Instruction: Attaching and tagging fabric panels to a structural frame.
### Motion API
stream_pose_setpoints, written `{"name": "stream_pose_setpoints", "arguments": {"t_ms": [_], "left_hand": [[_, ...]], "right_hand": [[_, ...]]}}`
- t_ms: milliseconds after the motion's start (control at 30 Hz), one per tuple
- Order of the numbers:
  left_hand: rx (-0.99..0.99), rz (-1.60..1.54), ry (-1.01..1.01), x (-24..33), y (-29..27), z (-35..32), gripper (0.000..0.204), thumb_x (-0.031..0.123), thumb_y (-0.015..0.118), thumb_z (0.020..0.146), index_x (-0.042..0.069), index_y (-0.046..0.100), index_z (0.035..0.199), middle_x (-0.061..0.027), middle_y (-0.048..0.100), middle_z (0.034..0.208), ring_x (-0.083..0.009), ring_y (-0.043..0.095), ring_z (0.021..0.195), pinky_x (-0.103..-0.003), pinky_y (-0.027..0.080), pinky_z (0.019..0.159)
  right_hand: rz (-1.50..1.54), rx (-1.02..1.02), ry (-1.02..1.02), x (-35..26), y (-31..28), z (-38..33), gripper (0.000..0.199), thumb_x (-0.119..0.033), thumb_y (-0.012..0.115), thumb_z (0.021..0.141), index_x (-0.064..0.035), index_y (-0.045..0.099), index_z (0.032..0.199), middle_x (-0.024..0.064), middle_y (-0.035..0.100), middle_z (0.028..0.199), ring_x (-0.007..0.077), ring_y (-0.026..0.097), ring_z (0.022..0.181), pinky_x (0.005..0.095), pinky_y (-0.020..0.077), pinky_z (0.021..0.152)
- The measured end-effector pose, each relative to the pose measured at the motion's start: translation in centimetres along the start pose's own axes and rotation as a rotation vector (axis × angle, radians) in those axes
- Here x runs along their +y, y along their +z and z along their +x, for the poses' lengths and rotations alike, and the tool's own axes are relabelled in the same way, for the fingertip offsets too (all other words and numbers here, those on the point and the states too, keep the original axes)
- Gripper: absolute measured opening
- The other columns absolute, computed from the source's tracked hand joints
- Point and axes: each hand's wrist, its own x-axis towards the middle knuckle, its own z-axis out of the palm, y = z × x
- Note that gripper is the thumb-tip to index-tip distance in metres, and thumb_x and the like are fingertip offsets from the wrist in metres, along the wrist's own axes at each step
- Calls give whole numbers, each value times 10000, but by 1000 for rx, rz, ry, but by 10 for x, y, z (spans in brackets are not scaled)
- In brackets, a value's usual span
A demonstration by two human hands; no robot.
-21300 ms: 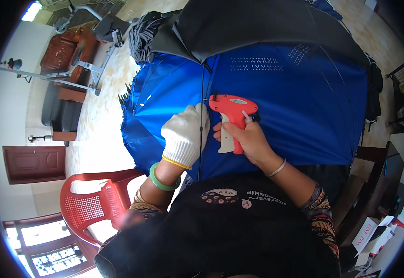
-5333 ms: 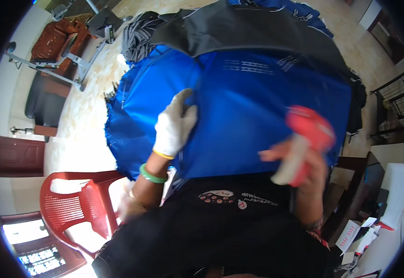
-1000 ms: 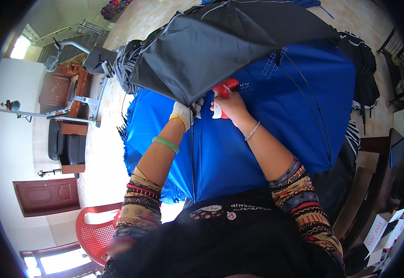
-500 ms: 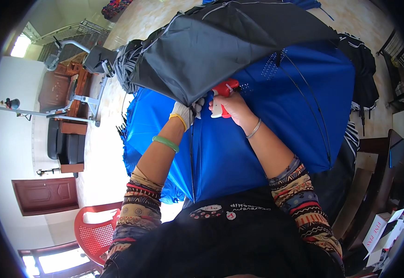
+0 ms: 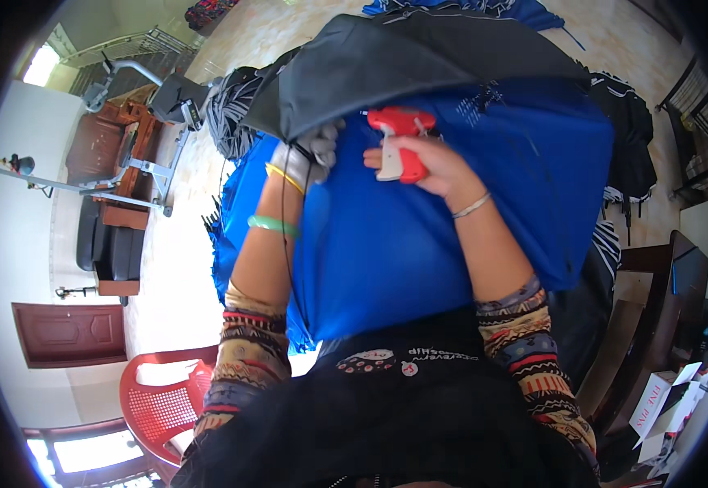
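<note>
My right hand point(image 5: 435, 163) is wrapped around the handle of a red and white tagging gun point(image 5: 403, 122), its nose turned left over the blue umbrella cloth point(image 5: 386, 244). A silver bangle circles that wrist. My left hand point(image 5: 309, 154), in a whitish-grey glove, is by the pointed corner of a dark grey canopy panel point(image 5: 370, 73). Its fingers look loosely curled and apart, slightly blurred, with nothing visible in them. A thin dark umbrella rib point(image 5: 287, 220) runs down across my left wrist and forearm. The gun and the gloved hand do not touch.
Bundled grey-and-black umbrellas point(image 5: 236, 110) lie at the far left, more black ones point(image 5: 621, 134) at the right. A red plastic chair point(image 5: 159, 403) stands at the near left, exercise equipment point(image 5: 155, 175) beyond it. A dark wooden desk point(image 5: 638, 325) and open white box point(image 5: 655, 407) are at right.
My left hand has moved left and slightly up, and the canopy corner and rib have shifted left. My right hand has moved a little right, the tagging gun still in it.
</note>
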Motion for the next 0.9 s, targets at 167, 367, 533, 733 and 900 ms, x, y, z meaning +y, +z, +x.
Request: {"name": "stream_pose_setpoints", "arguments": {"t_ms": [167, 367, 533, 733, 900], "left_hand": [[-60, -268, -42, 22, 20, -33, 324, 246, 555, 937, -28, 518, 1105, 17, 545, 676, -65, 483, 494, -185, 437, 463], [280, 62, 263, -14, 49, -120, 360, 235, 520, 962, -59, 519, 1170, -44, 596, 736, -107, 564, 573, -222, 472, 501], [370, 488, 265, -57, 36, -135, 244, 217, 555, 936, -9, 597, 1018, -52, 649, 806, -169, 643, 652, -293, 495, 511], [689, 1948, 528, -115, 42, -123, 191, 268, 562, 897, 83, 591, 856, -130, 649, 776, -310, 654, 628, -388, 502, 495], [682, 1992, 458, -132, 45, -126, 196, 277, 558, 894, 97, 568, 817, -128, 648, 760, -318, 647, 580, -401, 494, 461]], "right_hand": [[-338, 36, -38, -31, 39, -25, 440, -138, 553, 894, 9, 452, 1296, 243, 631, 1096, 323, 669, 940, 411, 568, 760], [-504, 100, 24, -34, 53, -40, 416, -114, 514, 893, 50, 456, 1271, 222, 634, 1084, 311, 665, 952, 375, 564, 776], [-572, 95, 21, -8, 51, -52, 389, -97, 488, 891, 50, 477, 1252, 193, 643, 1067, 282, 666, 945, 367, 563, 768], [-511, 175, 66, 71, 32, -93, 347, -73, 481, 893, 48, 508, 1218, 151, 632, 1093, 247, 653, 974, 349, 542, 808], [-721, 262, -129, 116, 33, -100, 321, -48, 481, 897, 36, 516, 1205, 135, 624, 1098, 229, 641, 1005, 330, 527, 819]]}}
